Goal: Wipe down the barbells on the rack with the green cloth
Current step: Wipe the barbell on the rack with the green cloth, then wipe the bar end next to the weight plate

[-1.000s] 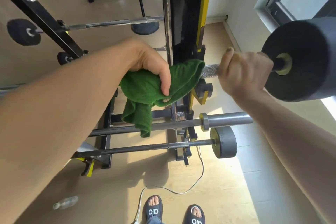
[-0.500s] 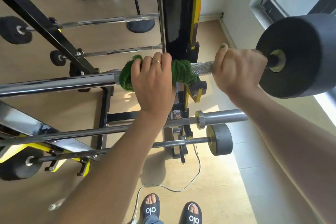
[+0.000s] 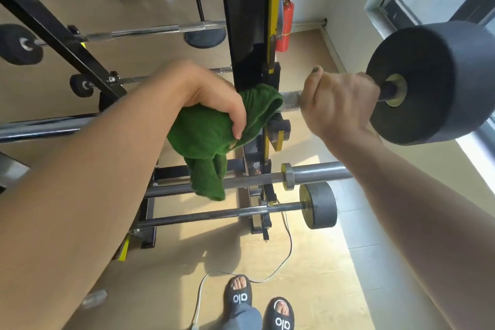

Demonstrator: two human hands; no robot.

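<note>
Head view: the left hand (image 3: 211, 99) grips the cloth (image 3: 206, 139), fingers curled over its top and thumb pressed into its front, bunching it round the bar (image 3: 290, 98) at centre. Loose cloth hangs toward 6 o'clock. At 3 o'clock the right hand (image 3: 338, 104) is closed round the bar's knurled part, between cloth and weight (image 3: 428, 83). Other barbells (image 3: 316, 171) lie on the rack (image 3: 246, 35) below.
</note>
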